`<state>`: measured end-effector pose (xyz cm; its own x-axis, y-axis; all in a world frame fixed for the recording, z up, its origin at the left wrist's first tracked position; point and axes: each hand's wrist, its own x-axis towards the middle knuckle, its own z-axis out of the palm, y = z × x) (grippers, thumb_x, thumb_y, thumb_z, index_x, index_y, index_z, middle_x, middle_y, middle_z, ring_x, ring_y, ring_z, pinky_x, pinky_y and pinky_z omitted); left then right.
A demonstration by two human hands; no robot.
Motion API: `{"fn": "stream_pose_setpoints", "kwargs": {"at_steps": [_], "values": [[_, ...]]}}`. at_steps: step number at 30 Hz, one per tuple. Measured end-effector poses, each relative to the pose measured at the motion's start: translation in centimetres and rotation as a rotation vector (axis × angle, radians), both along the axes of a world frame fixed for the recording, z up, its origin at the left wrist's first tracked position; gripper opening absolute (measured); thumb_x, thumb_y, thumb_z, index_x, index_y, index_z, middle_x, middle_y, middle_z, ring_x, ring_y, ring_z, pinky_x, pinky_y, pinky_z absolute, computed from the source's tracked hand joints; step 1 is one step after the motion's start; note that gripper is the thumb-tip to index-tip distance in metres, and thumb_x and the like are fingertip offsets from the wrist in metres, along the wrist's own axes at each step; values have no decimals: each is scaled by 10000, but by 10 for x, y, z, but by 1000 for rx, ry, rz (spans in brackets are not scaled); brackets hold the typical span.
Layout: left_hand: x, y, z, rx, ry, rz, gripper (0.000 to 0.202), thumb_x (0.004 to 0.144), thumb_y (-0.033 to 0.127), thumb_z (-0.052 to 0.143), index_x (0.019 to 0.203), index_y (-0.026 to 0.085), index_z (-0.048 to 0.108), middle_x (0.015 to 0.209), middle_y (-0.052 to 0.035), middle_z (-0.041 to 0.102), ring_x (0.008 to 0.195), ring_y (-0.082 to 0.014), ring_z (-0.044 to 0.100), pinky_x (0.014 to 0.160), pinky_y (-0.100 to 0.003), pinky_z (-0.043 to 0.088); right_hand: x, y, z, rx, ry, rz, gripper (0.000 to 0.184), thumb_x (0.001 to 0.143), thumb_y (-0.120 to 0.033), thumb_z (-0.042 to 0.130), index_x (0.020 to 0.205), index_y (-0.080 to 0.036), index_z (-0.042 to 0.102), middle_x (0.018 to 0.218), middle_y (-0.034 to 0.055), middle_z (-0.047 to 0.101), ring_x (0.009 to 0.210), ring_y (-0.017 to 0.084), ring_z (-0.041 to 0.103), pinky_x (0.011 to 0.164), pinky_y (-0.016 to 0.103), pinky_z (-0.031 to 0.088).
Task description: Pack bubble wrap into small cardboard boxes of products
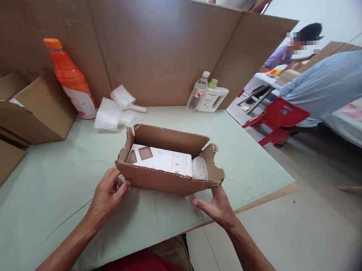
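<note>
An open cardboard box (159, 183) stands in front of me on the table, its top flaps up. Inside lie a white carton (161, 159) with brown squares printed at one end and, to its right, a roll of bubble wrap (199, 168). My left hand (109, 191) grips the box's left end, thumb at the front and fingertips partly hidden behind the corner. At the lower right corner, my right hand (216, 205) holds the box with its fingers hidden beneath and behind it; the thumb points left, below the front wall.
Bubble wrap pieces (109, 114) and an orange bottle (73, 82) are at the back left, near other cardboard boxes (44, 109). A clear bottle (198, 93) and a white jug (213, 99) stand before a cardboard partition (165, 52). Other people and a red stool (283, 115) are right.
</note>
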<state>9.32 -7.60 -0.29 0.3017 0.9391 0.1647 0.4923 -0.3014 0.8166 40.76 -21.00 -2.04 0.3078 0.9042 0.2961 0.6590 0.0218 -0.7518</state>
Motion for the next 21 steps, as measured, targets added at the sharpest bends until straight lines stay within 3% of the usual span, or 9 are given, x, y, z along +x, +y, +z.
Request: {"fn": "stream_pose_setpoints", "kwargs": {"at_steps": [3,7,10,13,16,18,21], "values": [[5,4,-5,-86,-14,4,273,838,485,610,895,221,652,696,18,608,578,-153,560,546,-274,472,22,23,-10,-14,102,146,1265,602,-796,799,1609,-239,274,1625,175,391,1484,402,399,1199,595,370],[29,21,-14,-145,-58,49,390,809,542,635,998,202,654,844,-31,697,712,-196,649,670,-321,530,35,41,-18,33,112,222,1324,592,-773,819,1629,-218,211,1610,194,403,1478,403,412,1197,583,378],[67,38,-22,-235,-189,-12,569,805,548,651,1227,169,603,1093,-109,720,874,-231,703,821,-383,570,48,41,-24,153,92,93,1269,665,-676,832,1632,-227,144,1620,194,379,1485,371,408,1189,563,392],[111,40,-36,-217,-291,-158,783,832,488,649,1502,176,390,1461,-202,548,1164,-288,672,957,-452,569,83,37,-28,251,53,-93,1196,675,-591,858,1603,-226,197,1585,199,415,1442,359,457,1167,557,407],[140,28,-55,-41,-111,-334,703,843,343,640,1499,189,441,1559,-204,460,1389,-348,521,1110,-549,477,140,42,-26,296,46,-241,1103,678,-532,864,1553,-207,277,1512,198,482,1369,333,517,1112,524,449],[146,18,-66,81,25,-420,595,850,276,623,1435,204,536,1539,-181,501,1423,-360,482,1163,-589,418,181,53,-22,317,54,-314,1114,654,-525,865,1538,-201,268,1486,200,491,1320,314,546,1060,489,483],[145,10,-75,206,118,-446,474,891,239,570,1363,211,603,1518,-162,536,1402,-345,508,1147,-581,448,236,80,-15,317,41,-459,1222,593,-538,857,1553,-190,186,1470,209,487,1270,312,571,1009,474,502]]}}
